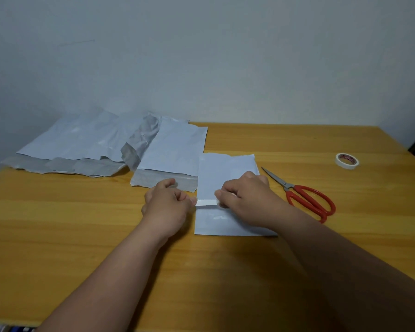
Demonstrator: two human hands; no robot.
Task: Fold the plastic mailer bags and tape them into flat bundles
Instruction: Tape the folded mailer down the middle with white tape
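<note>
Both my hands work over the folded bag [227, 185] on the surface [106, 236]: left hand [167, 207] pinches one end of a tape strip [206, 203], right hand [247, 200] grips the other. Scissors [307, 197] lie just right; unfolded bags [101, 144] behind left.

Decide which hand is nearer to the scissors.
Right. The right hand rests on the folded bag just left of the scissors; the left hand is beyond the bag's far side.
</note>
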